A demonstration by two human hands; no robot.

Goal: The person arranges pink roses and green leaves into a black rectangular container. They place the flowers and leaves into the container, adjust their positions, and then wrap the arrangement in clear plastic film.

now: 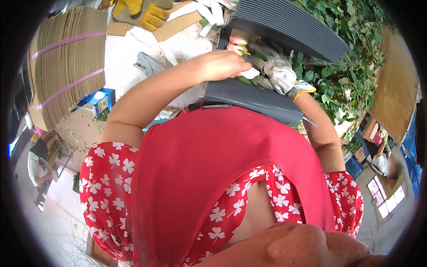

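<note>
My bare left hand [227, 65] reaches between two black ribbed panels, its fingers closed against a small white piece [251, 73] that I cannot identify. Pink roses [237, 44] lie just beyond that hand, with some green leaves beside them. My right hand [279, 76] wears a grey-white work glove with a yellow edge. Its fingers are bent down among leaves and clear wrapping, and what they grip is hidden. One black ribbed panel [289, 27] slants on the far side of my hands; the other ribbed panel [253, 99] is nearer, against my red apron.
A grey stapler [149, 65] lies on the white tabletop [120, 49], with yellow-and-grey gloves [144, 13] and cardboard scraps behind. Strapped cardboard [66, 58] stands at left. Leafy stems [342, 66] are heaped at right. Other people [38, 164] are at work in the background.
</note>
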